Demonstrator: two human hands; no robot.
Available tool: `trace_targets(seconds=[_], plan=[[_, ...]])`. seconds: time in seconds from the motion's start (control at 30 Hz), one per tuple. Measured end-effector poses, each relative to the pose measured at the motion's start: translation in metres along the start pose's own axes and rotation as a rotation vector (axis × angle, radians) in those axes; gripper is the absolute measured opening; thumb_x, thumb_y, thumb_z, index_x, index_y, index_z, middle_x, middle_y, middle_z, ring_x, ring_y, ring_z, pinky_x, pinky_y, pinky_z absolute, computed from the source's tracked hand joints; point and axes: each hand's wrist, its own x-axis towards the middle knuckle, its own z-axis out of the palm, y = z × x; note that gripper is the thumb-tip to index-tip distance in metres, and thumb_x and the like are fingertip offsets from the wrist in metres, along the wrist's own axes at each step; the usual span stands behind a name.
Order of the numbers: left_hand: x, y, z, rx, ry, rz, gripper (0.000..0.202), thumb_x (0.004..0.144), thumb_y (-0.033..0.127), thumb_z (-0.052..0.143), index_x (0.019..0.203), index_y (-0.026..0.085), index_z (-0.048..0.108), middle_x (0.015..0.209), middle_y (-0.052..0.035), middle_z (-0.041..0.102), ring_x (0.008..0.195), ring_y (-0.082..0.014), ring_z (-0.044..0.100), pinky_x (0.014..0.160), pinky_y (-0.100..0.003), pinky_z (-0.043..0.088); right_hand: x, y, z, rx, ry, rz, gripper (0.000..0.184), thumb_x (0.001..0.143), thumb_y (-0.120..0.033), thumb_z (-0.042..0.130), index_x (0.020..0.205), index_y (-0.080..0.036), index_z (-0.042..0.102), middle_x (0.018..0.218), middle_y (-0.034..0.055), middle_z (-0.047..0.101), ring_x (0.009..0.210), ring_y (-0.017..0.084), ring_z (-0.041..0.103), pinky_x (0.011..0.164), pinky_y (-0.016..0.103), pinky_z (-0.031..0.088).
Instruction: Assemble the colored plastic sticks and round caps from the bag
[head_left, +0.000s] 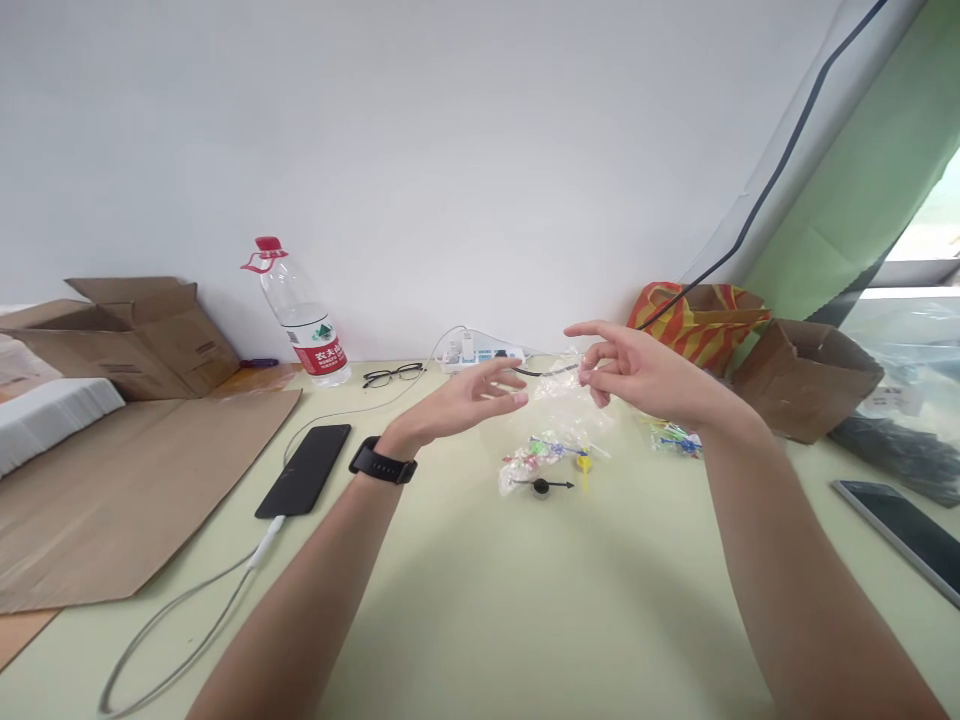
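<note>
My left hand [469, 400], with a black watch on the wrist, hovers above the table. Its fingers are apart and nothing is in them. Across from it, my right hand [630, 372] has its index finger stretched out, while the thumb and middle finger come together in a pinch. Whatever they hold is too small to make out. A crumpled clear plastic bag [559, 410] lies behind and between the hands. Below them are small colourful plastic pieces [551, 447], a yellow piece [583, 463] and a black disc with an arrow-shaped pointer [541, 487].
At left are an opened cardboard box [150, 345], a water bottle [304, 320], glasses [394, 374] and a black phone [306, 470] on a white cable. A power strip [480, 357] sits by the wall. Rightward are more packed pieces [675, 440], a paper bag [810, 375] and another phone [900, 530].
</note>
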Motion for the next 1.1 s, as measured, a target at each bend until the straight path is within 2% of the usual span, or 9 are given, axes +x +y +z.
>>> trace_targets(seconds=[0.07,0.2,0.33,0.5,0.63,0.73,0.87,1.03,1.1], plan=[[0.0,0.007,0.01,0.134,0.128,0.061,0.084,0.087,0.062,0.069,0.158,0.031,0.037,0.154,-0.0132,0.051,0.14,-0.0317,0.05,0.114,-0.049,0.04,0.002,0.001,0.004,0.006,0.037,0.024,0.059,0.089,-0.028,0.064,0.146,-0.028,0.049,0.085,0.0045,0.07,0.08,0.026,0.072,0.066,0.038,0.055],[0.005,0.009,0.041,0.378,0.207,0.159,0.113,0.072,0.066,0.08,0.164,0.03,0.025,0.164,-0.0141,0.037,0.151,-0.0412,0.031,0.119,-0.056,0.029,0.005,-0.001,0.012,0.07,0.037,0.018,0.06,0.088,-0.025,0.064,0.146,-0.028,0.046,0.084,0.004,0.071,0.088,0.028,0.074,0.078,0.043,0.056],[0.011,0.005,0.054,0.425,0.262,0.233,0.123,0.07,0.069,0.081,0.166,0.029,0.015,0.157,-0.0172,0.045,0.144,-0.0427,0.04,0.114,-0.057,0.033,0.008,-0.002,0.015,0.115,0.097,-0.013,0.06,0.087,-0.024,0.064,0.144,-0.028,0.047,0.088,0.0026,0.07,0.082,0.025,0.075,0.08,0.043,0.056],[0.011,0.003,0.05,0.439,0.279,0.295,0.118,0.075,0.065,0.078,0.166,0.028,0.011,0.151,-0.0172,0.048,0.132,-0.0376,0.05,0.108,-0.054,0.041,0.011,0.005,0.013,0.125,0.121,-0.057,0.055,0.087,-0.023,0.062,0.141,-0.029,0.05,0.093,0.0016,0.067,0.078,0.022,0.074,0.08,0.041,0.057],[0.01,0.002,0.046,0.492,0.283,0.318,0.109,0.08,0.053,0.077,0.165,0.03,0.014,0.146,-0.0146,0.051,0.123,-0.0344,0.054,0.103,-0.053,0.045,0.011,0.01,0.009,-0.004,0.101,-0.073,0.058,0.088,-0.028,0.066,0.143,-0.03,0.049,0.1,0.0035,0.067,0.076,0.02,0.07,0.074,0.04,0.058],[0.009,0.002,0.043,0.507,0.247,0.324,0.105,0.08,0.047,0.077,0.165,0.031,0.016,0.142,-0.0134,0.054,0.12,-0.0332,0.056,0.102,-0.052,0.046,0.009,0.011,0.007,-0.145,0.115,-0.112,0.065,0.086,-0.035,0.071,0.146,-0.032,0.046,0.11,0.0057,0.067,0.086,0.022,0.068,0.077,0.04,0.058],[0.007,0.004,0.041,0.503,0.182,0.329,0.102,0.08,0.047,0.077,0.164,0.032,0.021,0.149,-0.013,0.051,0.124,-0.0344,0.055,0.104,-0.051,0.046,0.009,0.008,0.01,-0.239,0.127,-0.156,0.071,0.083,-0.043,0.076,0.147,-0.034,0.048,0.125,0.0071,0.063,0.105,0.026,0.064,0.085,0.04,0.058],[0.005,0.008,0.036,0.544,0.135,0.298,0.101,0.079,0.045,0.077,0.163,0.03,0.022,0.151,-0.0122,0.05,0.131,-0.0359,0.052,0.109,-0.052,0.043,0.012,0.015,0.013,-0.112,0.083,-0.015,0.075,0.078,-0.041,0.08,0.146,-0.033,0.049,0.133,0.0096,0.058,0.077,0.017,0.066,0.065,0.033,0.058],[0.003,0.008,0.032,0.57,0.147,0.267,0.1,0.08,0.045,0.075,0.163,0.029,0.023,0.15,-0.0129,0.05,0.133,-0.036,0.051,0.11,-0.052,0.042,0.014,0.02,0.012,-0.018,0.041,0.02,0.077,0.076,-0.038,0.083,0.145,-0.033,0.05,0.135,0.0103,0.057,0.074,0.015,0.066,0.065,0.032,0.058]])
